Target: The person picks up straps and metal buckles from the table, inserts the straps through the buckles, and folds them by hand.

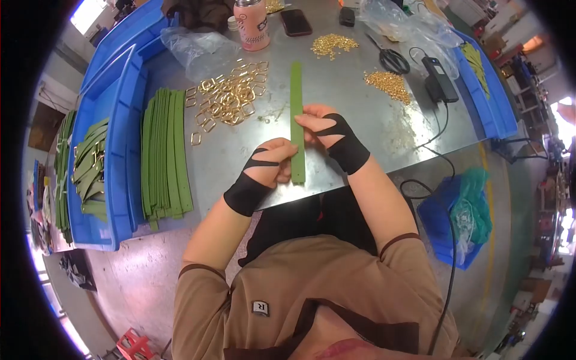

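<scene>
Between the pinching fingers of the left hand (274, 157) and right hand (320, 125), a green strip (296, 90) runs on beyond them, seemingly being aligned, the next move calling for steady grips.

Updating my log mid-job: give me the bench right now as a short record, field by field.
Left hand: pinching the green strip toward its near end
Right hand: pinching the same strip, farther up
Left side: gold rectangular rings, then a row of green strips, then a blue bin
Right side: scissors, black corded device
Far side: pink bottle, dark phone
Small gold pieces: two heaps; exact shape too small to tell
</scene>
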A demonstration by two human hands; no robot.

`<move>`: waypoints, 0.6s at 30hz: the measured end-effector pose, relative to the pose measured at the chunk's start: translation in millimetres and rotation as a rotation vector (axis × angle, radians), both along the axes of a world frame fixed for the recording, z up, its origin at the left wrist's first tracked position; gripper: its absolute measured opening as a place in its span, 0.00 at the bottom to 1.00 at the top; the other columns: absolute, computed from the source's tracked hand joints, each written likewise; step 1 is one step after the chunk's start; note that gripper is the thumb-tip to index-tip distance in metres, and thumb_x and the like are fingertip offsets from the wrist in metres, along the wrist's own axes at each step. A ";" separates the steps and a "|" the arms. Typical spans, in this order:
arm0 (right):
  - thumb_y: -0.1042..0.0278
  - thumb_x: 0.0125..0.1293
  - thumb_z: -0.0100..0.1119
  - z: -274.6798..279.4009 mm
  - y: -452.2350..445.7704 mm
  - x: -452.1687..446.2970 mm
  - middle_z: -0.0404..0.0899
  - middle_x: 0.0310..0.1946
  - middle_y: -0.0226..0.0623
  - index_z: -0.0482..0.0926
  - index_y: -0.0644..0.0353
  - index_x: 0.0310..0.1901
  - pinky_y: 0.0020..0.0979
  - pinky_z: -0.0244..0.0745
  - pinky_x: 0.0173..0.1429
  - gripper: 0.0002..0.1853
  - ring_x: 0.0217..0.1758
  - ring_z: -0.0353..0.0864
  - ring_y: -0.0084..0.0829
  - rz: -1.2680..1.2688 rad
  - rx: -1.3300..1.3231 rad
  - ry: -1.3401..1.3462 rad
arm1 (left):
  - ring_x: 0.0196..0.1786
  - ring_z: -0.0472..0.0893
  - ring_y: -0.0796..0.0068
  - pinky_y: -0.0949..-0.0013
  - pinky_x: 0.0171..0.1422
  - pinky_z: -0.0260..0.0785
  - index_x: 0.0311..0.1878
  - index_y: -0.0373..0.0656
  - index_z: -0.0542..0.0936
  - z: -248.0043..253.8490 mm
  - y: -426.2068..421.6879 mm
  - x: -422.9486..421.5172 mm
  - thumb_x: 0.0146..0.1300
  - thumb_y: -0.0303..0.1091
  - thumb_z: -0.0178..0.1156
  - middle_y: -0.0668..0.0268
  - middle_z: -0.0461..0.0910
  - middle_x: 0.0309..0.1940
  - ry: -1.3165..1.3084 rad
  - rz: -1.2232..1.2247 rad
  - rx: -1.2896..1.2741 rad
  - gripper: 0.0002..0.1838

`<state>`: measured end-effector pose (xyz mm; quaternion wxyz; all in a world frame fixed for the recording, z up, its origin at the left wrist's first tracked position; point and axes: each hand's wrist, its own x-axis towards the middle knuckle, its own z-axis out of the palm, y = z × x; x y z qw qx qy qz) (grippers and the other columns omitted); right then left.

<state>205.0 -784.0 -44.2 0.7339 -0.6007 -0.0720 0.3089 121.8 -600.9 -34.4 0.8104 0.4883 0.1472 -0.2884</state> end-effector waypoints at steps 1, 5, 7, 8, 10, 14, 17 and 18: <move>0.63 0.69 0.60 -2.4 -2.3 2.5 0.79 0.31 0.26 0.79 0.65 0.52 0.19 0.65 0.32 0.16 0.28 0.73 0.16 -0.007 -0.005 -0.002 | 0.19 0.66 0.80 0.76 0.19 0.52 0.39 0.39 0.74 -2.7 -2.9 6.5 0.70 0.34 0.57 0.68 0.71 0.20 0.000 -0.011 -0.001 0.08; 0.62 0.67 0.62 -20.8 -29.1 14.7 0.80 0.31 0.31 0.79 0.70 0.53 0.22 0.69 0.34 0.20 0.30 0.76 0.19 -0.329 -0.361 -0.369 | 0.17 0.65 0.79 0.75 0.19 0.53 0.39 0.39 0.73 -13.5 -3.8 25.7 0.69 0.33 0.56 0.67 0.71 0.21 0.001 -0.081 -0.030 0.08; 0.62 0.66 0.63 -19.3 -40.5 16.2 0.80 0.31 0.33 0.79 0.70 0.54 0.23 0.71 0.36 0.21 0.30 0.76 0.20 -0.386 -0.450 -0.474 | 0.16 0.64 0.78 0.74 0.18 0.53 0.39 0.38 0.73 -8.6 -7.7 24.8 0.69 0.32 0.56 0.66 0.71 0.21 -0.003 -0.130 -0.050 0.07; 0.62 0.65 0.64 -13.4 -42.5 16.6 0.81 0.32 0.33 0.79 0.69 0.54 0.24 0.72 0.37 0.21 0.30 0.76 0.20 -0.381 -0.437 -0.445 | 0.16 0.65 0.79 0.74 0.18 0.53 0.38 0.39 0.73 -8.1 -7.6 24.2 0.69 0.33 0.55 0.66 0.72 0.21 -0.047 -0.168 -0.016 0.07; 0.64 0.65 0.64 12.9 -29.4 14.2 0.81 0.34 0.35 0.80 0.68 0.52 0.25 0.72 0.39 0.19 0.34 0.77 0.22 -0.331 -0.535 -0.482 | 0.19 0.73 0.76 0.73 0.19 0.60 0.39 0.38 0.75 -7.0 -7.3 26.2 0.68 0.34 0.56 0.65 0.74 0.24 -0.003 -0.197 -0.023 0.08; 0.66 0.64 0.63 38.7 8.6 12.8 0.81 0.39 0.37 0.82 0.64 0.51 0.27 0.72 0.42 0.16 0.39 0.78 0.26 -0.191 -0.455 -0.815 | 0.19 0.73 0.76 0.73 0.18 0.59 0.42 0.39 0.72 -8.2 -9.7 27.1 0.69 0.32 0.55 0.64 0.74 0.25 0.028 -0.226 -0.101 0.06; 0.61 0.60 0.64 36.5 38.1 33.7 0.80 0.39 0.41 0.82 0.63 0.52 0.32 0.74 0.43 0.21 0.39 0.80 0.33 0.014 -0.494 -0.893 | 0.18 0.73 0.76 0.73 0.18 0.61 0.44 0.39 0.71 -15.9 -13.4 27.6 0.69 0.31 0.54 0.64 0.74 0.25 -0.022 -0.230 -0.140 0.06; 0.61 0.60 0.64 25.4 46.5 46.1 0.80 0.39 0.41 0.82 0.63 0.52 0.32 0.74 0.43 0.21 0.39 0.80 0.33 0.023 -0.493 -0.894 | 0.18 0.73 0.76 0.73 0.18 0.61 0.44 0.39 0.71 -17.4 -14.4 26.7 0.69 0.31 0.54 0.64 0.74 0.25 -0.022 -0.221 -0.143 0.06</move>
